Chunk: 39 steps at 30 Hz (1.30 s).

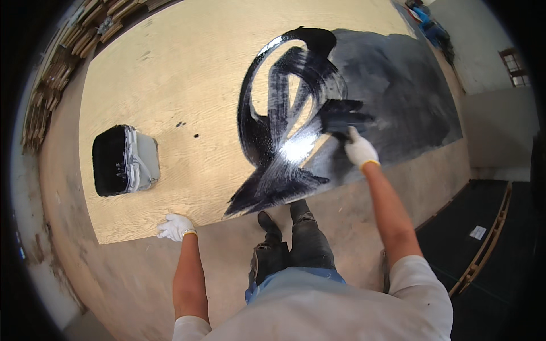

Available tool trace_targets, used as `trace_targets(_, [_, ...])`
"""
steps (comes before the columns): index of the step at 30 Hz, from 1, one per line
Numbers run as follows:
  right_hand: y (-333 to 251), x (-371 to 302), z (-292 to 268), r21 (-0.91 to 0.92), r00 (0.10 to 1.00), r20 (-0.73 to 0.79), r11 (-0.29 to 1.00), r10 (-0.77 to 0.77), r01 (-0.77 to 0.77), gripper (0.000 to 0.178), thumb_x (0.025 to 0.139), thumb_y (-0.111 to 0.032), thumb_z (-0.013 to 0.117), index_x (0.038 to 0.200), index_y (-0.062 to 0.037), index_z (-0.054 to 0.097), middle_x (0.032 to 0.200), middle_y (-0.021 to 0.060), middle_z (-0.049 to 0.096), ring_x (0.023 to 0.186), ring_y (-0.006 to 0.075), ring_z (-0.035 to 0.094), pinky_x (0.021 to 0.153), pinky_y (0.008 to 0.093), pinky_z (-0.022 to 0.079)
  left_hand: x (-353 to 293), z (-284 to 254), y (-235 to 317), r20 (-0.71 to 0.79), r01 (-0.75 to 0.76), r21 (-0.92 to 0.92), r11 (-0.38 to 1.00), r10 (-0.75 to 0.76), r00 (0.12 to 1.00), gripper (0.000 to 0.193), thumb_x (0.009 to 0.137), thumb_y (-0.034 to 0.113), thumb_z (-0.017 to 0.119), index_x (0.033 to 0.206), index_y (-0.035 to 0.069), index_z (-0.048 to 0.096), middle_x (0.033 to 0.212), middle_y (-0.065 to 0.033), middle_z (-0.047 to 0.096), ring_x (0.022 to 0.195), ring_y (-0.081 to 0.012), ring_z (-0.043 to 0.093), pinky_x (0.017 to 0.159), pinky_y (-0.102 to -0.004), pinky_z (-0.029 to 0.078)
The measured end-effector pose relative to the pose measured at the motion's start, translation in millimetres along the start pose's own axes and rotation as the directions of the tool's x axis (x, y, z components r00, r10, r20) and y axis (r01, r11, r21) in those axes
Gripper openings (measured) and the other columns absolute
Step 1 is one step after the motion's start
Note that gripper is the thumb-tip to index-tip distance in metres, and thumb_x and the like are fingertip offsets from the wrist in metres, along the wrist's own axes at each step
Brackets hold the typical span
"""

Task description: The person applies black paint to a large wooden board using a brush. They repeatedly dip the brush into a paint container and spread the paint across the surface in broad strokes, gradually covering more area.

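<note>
A large plywood sheet (187,91) lies in front of me, partly coated with glossy black liquid (256,142). My right hand (361,149), in a white glove, is closed on the handle of a wide, black-coated brush (340,119). The brush presses on the sheet where wet swirls meet the grey-black coated area (398,91). Motion blurs it, and its bristles cannot be made out. At the sheet's near left edge my gloved left hand (177,227) rests with its fingers laid on the wood, holding nothing. A square bucket (149,159) of black liquid stands beyond that hand.
Stacked boards (62,62) line the far left. Dark sheets (466,221) with a wooden strip lie at the right. Blue and dark items (435,31) sit by the wall beyond the sheet's far right corner. My boots (269,224) stand at its near edge.
</note>
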State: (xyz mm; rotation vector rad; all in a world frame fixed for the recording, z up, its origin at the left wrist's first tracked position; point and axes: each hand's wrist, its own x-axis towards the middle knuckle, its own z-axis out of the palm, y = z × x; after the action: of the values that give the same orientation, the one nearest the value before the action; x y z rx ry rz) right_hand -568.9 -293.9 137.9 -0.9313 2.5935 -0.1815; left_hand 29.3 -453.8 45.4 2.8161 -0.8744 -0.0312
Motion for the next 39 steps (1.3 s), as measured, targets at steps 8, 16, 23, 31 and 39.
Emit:
trace_targets(8, [-194.3,-81.4,23.3,0.009,0.685,0.641,0.896,-0.346,0.444,0.064,0.101,-0.016,0.042,0.163,-0.0308,0.036,0.112,0.0257,0.073,0.104,0.0412,0.072,0.094,0.0524,0.054,37.5,12.1,-39.8,-0.105,0.010,0.271,0.963,0.019,0.994,0.067,0.104,0.049,0.039,0.153,0.004,0.035,0.155,-0.0374,0.035,0.121,-0.0494,0.062,0.100,-0.0554,0.052])
trace_targets(16, [-110.9,193.9,-38.6,-0.045,0.938,0.143,0.945,-0.315,0.324,0.055,0.101,-0.018,0.046,0.156,-0.0183,0.045,0.113,0.0241,0.074,0.101,0.0395,0.074,0.088,0.0494,0.057,19.2,-3.0,16.9,0.119,-0.190,0.429,0.883,0.153,0.981,0.061,0.100,0.051,0.048,0.142,0.007,0.051,0.148,-0.0271,0.050,0.132,-0.0420,0.050,0.108,-0.0557,0.041])
trace_targets(23, [-201.1,92.6,-32.0,-0.078,0.721,0.578,0.854,-0.382,0.514,0.069,0.098,-0.013,0.045,0.165,-0.0252,0.030,0.108,0.0243,0.074,0.101,0.0403,0.074,0.089,0.0505,0.057,-44.4,37.8,146.5,-0.072,0.014,0.372,0.928,0.013,0.997,0.065,0.101,0.054,0.043,0.140,0.003,0.052,0.151,-0.0240,0.051,0.135,-0.0385,0.047,0.112,-0.0566,0.033])
trace_targets(31, [-150.5,223.9,-59.8,-0.109,0.925,0.319,0.962,-0.205,0.250,0.067,0.095,-0.017,0.049,0.161,-0.0295,0.039,0.125,0.0237,0.070,0.113,0.0410,0.069,0.100,0.0498,0.053,-50.6,56.9,162.1,-0.249,0.119,0.487,0.865,0.007,0.968,0.065,0.102,0.054,0.036,0.141,0.004,0.051,0.150,-0.0201,0.052,0.132,-0.0339,0.049,0.106,-0.0529,0.034])
trace_targets(39, [-111.8,370.1,-71.9,0.071,0.985,-0.051,0.983,-0.167,0.170,0.066,0.094,-0.016,0.048,0.159,-0.0097,0.037,0.119,0.0348,0.067,0.109,0.0486,0.066,0.098,0.0537,0.050,-40.7,73.8,145.3,-0.378,0.066,0.509,0.859,0.154,0.913,0.060,0.099,0.055,0.035,0.130,0.007,0.054,0.135,-0.0150,0.058,0.116,-0.0308,0.053,0.095,-0.0518,0.038])
